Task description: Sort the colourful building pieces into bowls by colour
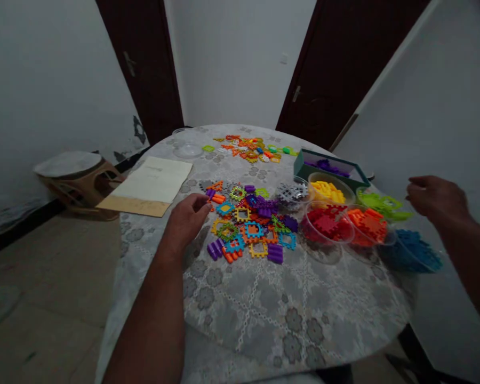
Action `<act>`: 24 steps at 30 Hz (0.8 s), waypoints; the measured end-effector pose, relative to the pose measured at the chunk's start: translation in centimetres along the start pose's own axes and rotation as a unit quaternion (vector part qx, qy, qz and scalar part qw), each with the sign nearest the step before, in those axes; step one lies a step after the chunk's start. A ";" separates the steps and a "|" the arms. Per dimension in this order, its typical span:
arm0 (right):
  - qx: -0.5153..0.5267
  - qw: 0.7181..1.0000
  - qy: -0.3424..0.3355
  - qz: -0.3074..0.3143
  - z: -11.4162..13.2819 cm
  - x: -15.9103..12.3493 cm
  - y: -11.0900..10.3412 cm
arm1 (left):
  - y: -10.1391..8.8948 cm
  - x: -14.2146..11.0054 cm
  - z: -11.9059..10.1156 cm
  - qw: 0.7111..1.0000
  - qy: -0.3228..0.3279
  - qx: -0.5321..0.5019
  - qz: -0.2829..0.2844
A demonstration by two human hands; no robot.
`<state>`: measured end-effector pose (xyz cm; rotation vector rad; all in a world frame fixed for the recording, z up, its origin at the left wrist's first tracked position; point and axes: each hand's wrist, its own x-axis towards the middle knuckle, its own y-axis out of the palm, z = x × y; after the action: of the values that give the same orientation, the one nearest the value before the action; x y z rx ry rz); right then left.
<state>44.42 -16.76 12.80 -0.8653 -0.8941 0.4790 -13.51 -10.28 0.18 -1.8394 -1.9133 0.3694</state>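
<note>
The left hand (189,217) is at the left edge of a pile of colourful plastic pieces (256,219) on the table (244,304), fingers narrow; I cannot tell whether they grip one. The right hand (438,198) is far right, near the green pieces (378,202), fingers curled, any contents hidden. Clear tubs (324,253) stand right of the pile.

a cloth-covered round table (344,314) I watched from afar, a mixed heap of plastic pieces (260,218) lay at its middle, a smaller pile (250,145) spread toward the far side, paper (148,178) at left, clear bowls (331,241) and a green box (301,167) stood right
</note>
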 end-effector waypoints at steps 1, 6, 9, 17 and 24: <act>-0.013 1.000 0.006 -0.003 0.7 -0.7 -0.3 | 0.0 0.0 0.0 1.000 0.008 0.008 -0.001; 0.064 0.977 -0.193 0.071 8.1 -10.1 -0.5 | 0.2 -0.6 -0.3 0.996 0.057 0.030 0.069; 0.169 0.889 -0.385 0.179 13.3 -17.5 1.3 | 0.0 -1.2 0.0 0.976 0.121 0.052 0.174; 0.111 0.808 -0.463 0.347 21.7 -27.7 6.7 | -0.6 -1.6 -0.1 0.928 0.207 0.120 0.286; 0.094 0.824 -0.436 0.348 22.8 -28.5 8.9 | -0.2 -1.6 -0.6 0.934 0.189 0.107 0.282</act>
<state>9.42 -20.87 -0.34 -0.7593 -1.3096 1.6753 -13.32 -11.91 0.59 -2.0979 -1.0308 0.3512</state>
